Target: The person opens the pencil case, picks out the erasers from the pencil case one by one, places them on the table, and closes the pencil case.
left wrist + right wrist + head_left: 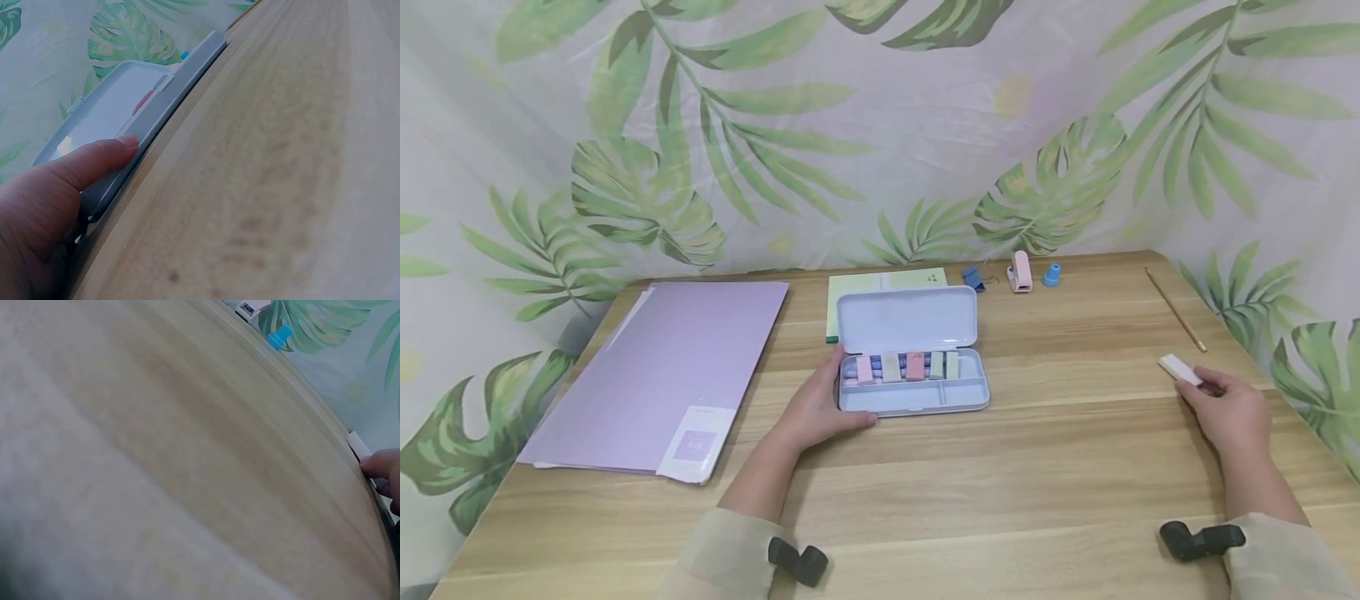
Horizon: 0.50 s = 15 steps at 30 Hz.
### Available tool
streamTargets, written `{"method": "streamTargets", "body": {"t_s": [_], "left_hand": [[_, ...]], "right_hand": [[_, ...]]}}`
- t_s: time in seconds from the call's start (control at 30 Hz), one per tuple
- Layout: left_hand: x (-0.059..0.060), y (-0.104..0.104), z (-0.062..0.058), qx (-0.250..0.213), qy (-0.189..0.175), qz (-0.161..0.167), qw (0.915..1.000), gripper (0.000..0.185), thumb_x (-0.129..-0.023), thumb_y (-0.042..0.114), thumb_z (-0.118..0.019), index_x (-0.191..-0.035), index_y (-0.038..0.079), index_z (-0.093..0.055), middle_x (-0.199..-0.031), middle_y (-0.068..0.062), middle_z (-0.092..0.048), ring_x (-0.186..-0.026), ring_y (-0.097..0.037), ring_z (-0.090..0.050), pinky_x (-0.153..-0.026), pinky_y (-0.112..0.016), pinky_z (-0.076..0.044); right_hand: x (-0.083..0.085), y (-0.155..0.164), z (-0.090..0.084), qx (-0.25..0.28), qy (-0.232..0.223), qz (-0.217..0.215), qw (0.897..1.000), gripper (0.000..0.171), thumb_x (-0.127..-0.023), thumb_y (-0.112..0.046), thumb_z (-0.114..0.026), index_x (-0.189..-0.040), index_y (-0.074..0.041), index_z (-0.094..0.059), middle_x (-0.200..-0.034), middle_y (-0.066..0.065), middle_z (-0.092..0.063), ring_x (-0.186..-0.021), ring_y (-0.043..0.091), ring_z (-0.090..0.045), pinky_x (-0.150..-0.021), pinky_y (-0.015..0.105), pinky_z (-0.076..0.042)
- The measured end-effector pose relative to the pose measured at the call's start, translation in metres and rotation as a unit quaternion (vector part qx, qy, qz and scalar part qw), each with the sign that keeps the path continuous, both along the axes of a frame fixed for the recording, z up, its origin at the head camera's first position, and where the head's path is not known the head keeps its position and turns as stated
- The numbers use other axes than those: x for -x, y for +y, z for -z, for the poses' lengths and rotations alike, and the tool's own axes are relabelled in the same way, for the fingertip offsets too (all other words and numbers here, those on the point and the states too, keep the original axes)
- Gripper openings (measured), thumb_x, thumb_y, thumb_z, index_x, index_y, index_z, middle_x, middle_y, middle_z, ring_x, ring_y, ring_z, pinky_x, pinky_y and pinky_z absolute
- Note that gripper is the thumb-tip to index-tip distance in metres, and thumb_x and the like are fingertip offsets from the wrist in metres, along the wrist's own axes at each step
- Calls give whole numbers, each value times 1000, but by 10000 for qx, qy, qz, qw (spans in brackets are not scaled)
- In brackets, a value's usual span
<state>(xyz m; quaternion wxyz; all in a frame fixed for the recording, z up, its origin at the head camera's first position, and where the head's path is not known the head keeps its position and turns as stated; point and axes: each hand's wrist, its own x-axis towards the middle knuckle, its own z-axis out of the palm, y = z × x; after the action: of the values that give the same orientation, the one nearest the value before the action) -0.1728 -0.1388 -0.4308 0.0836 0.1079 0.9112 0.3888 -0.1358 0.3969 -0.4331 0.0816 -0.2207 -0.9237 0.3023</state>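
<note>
Right hand (1232,412): pinches white eraser (1176,367); slackness could drop it beneath. Left hand (816,411): grips pencil case (907,322), rightward of palm; jerking could tip it.

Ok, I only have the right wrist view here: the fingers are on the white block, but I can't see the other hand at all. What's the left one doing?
Observer: The left hand grips the left end of an open case, with its thumb along the front edge.
Operator: Good. Is anything inside that case?
Observer: Yes, five small blocks sit in a row in its rear compartment.
</note>
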Motion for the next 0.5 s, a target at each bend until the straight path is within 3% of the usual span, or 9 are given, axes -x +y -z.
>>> {"method": "streamTargets", "body": {"t_s": [0.07,0.13,0.23,0.37,0.43,0.5], "left_hand": [[0,0,0,12,-10,-16,10000,128,-67,48,-87,-159,14,-4,-164,-12,-18,-149,-33,-24,-120,-49,-26],[0,0,0,44,-20,-26,10000,128,-67,48,-86,-159,13,-4,-164,-12,-18,-150,-33,-23,-120,-50,-26],[0,0,1,67,-8,-23,10000,127,-68,48,-86,-159,12,-5,-164,-13,-18,-149,-33,-23,-120,-50,-26],[0,0,1,54,32,6,10000,127,-68,47,-86,-159,11,-5,-164,-13,-19,-149,-33,-23,-120,-49,-26],[0,0,1,45,43,17,10000,127,-68,47,-86,-159,11,-5,-164,-14,-19,-149,-33,-24,-120,-49,-26],[0,0,1,26,52,21,10000,127,-67,47,-86,-159,11,-5,-163,-14,-20,-149,-33,-24,-120,-49,-27]], "right_hand": [[0,0,0,-47,5,-22,10000,56,-95,-36,-59,-132,5,-56,-120,30,-63,-87,15,-56,-70,24,-38],[0,1,1,-58,4,-67,10000,57,-95,-37,-59,-132,6,-57,-119,30,-63,-85,11,-53,-67,20,-35],[0,1,1,-39,35,-103,9999,59,-95,-38,-58,-134,7,-54,-124,31,-60,-93,25,-56,-69,22,-35],[-1,0,-3,294,101,-32,9995,66,-96,-42,-54,-142,4,-45,-140,30,-49,-126,46,-46,-94,44,-43],[-1,-5,-7,553,177,54,9983,68,-96,-44,-53,-146,1,-42,-148,29,-42,-137,48,-36,-109,55,-33],[1,-14,-11,763,348,1,9965,66,-96,-43,-53,-145,0,-42,-150,30,-37,-140,51,-28,-114,61,-24]]}}
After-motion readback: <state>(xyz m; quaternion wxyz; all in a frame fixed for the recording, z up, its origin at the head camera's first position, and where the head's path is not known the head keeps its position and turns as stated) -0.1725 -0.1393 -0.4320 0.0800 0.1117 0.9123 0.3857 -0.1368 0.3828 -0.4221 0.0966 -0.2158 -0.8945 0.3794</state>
